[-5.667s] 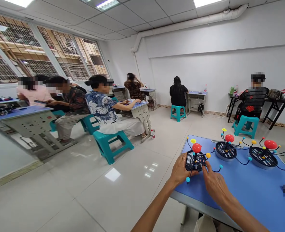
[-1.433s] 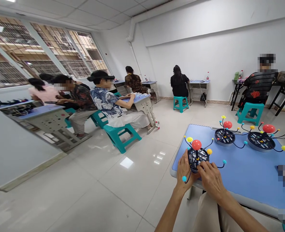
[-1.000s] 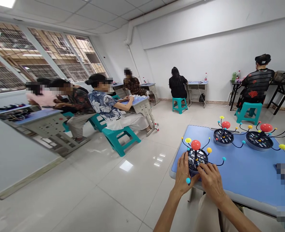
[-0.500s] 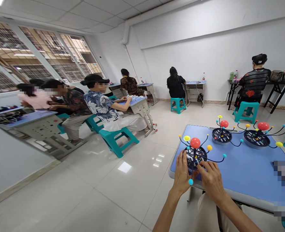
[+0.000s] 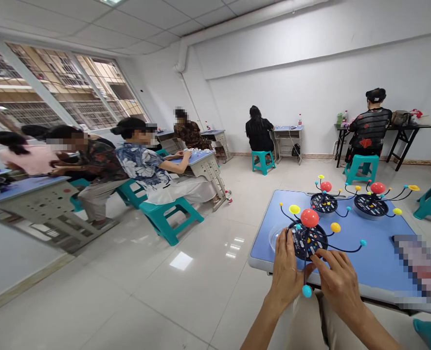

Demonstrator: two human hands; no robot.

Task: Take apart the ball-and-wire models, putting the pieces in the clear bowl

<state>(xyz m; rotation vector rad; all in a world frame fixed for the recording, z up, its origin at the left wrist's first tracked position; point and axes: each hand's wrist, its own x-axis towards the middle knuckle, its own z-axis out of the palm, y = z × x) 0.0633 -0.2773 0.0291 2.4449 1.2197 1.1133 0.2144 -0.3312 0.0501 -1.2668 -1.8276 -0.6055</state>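
Note:
Between my hands is a solar system model (image 5: 315, 238), a round black base with a red ball on top and curved dark arms ending in coloured balls. My left hand (image 5: 285, 267) grips the base's left side. On the near right edge, the fingers of my right hand (image 5: 336, 274) are closed around the rim. One arm with a blue ball hangs toward me between my wrists. A clear round plastic piece (image 5: 275, 237) lies on the blue table (image 5: 368, 262), just left of the model and partly behind my left fingers.
Two similar models, one at the table's back (image 5: 324, 203) and one further right (image 5: 370, 206), stand beyond my hands. A blurred flat item (image 5: 418, 265) lies at the right. Green stools (image 5: 173, 221) and several people at desks fill the room.
My view has shifted. Both hands and the held model have come nearer and slightly right, off the clear plastic piece, which now shows beside them. My grip stays on the base.

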